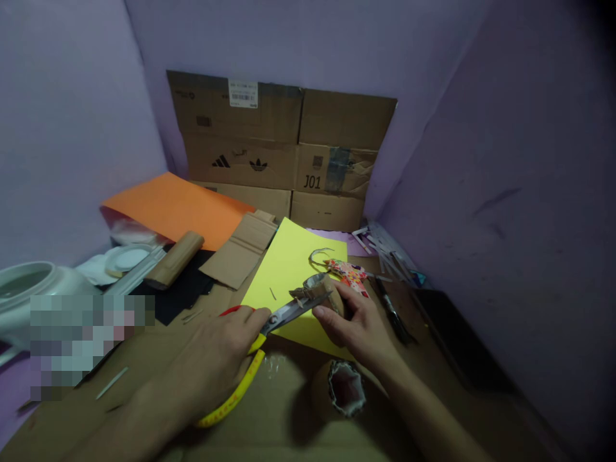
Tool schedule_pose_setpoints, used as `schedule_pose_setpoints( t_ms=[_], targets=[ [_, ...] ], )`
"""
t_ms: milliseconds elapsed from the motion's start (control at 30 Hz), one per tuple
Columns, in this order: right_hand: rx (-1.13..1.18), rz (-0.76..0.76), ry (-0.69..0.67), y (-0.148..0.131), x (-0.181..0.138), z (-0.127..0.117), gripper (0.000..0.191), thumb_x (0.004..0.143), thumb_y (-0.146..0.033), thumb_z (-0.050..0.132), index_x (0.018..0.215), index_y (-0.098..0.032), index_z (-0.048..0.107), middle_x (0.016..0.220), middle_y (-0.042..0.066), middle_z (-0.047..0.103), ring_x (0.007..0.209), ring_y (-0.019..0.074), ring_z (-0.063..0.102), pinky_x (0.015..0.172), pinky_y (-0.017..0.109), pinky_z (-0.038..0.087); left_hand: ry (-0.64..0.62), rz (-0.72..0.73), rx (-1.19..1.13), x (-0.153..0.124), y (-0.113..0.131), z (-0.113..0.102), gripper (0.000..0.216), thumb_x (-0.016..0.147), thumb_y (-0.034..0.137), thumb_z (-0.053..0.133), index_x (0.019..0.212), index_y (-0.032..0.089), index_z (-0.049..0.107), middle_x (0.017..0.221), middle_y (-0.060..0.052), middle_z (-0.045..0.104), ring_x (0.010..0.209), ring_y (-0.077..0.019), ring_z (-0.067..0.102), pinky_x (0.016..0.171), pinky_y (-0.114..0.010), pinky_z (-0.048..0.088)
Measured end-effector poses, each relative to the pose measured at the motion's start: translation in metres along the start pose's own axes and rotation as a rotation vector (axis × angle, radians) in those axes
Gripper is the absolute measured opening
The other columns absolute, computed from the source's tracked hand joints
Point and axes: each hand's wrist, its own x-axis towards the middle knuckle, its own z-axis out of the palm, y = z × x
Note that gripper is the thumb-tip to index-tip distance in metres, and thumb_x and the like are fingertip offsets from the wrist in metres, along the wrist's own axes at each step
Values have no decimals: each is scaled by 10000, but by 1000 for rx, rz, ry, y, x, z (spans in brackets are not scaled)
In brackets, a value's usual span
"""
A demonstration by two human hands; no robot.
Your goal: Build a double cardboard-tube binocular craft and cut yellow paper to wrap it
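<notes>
My left hand (pixel 231 340) is closed round the handles of a pair of scissors (pixel 283 314), which have yellow and red grips. The blades reach right, against the edge of a short cardboard tube (pixel 337 298). My right hand (pixel 353 321) grips that tube from its right side, thumb in front. The tube's rim looks ragged, with a thin strip beside the blades. Below my hands stands a second tube (pixel 347 388), its open end facing up, with a jagged dark edge and pale lining. Yellow paper (pixel 274 269) lies beneath the scissors and the held tube.
Behind stands a large cardboard sheet (pixel 240 141) against the wall. Orange paper (pixel 178 208), a cardboard piece (pixel 240 250) and a brown roll (pixel 174 260) lie left. At right are a black marker (pixel 392 311), patterned scrap (pixel 349 276) and a dark flat object (pixel 462 340). A white pot (pixel 43 308) stands far left.
</notes>
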Motion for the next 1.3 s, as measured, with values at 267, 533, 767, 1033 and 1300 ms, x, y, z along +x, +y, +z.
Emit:
schedule_pose_setpoints(
  t_ms=[267,533,767,1033,1300],
  targets=[
    [-85,-27,-21,1,1,-2,330,691,-333,688,990,-196,686,969,51,733,895,273,654,813,420,510,44,39,62,1,-5,2,264,803,145,441,1035,222,540,900,-46,645,803,-207,603,683,-281,446],
    [-180,-51,-13,6,-2,-1,386,710,-320,683,1074,-192,664,979,60,734,887,271,664,797,421,523,15,66,71,1,-6,1,248,813,146,446,1026,223,545,895,-42,648,794,-198,602,680,-272,440],
    [-141,-79,-9,5,-4,2,352,723,-293,666,1057,-183,664,959,47,739,851,244,672,765,381,539,-1,35,36,3,-4,3,289,809,105,399,1022,227,552,880,-21,661,769,-179,617,640,-243,439],
    [-179,-95,15,6,-5,2,338,733,-301,666,1057,-205,664,1008,44,733,904,254,668,796,401,532,56,46,107,3,-6,14,309,776,78,421,1020,212,554,842,-25,668,750,-177,620,643,-248,433],
    [-148,-51,31,7,-5,6,345,716,-312,665,1042,-200,669,995,53,735,915,271,663,818,426,518,-32,-33,50,4,-3,14,318,772,57,417,993,226,572,847,-10,675,740,-169,625,580,-230,391]
  ],
)
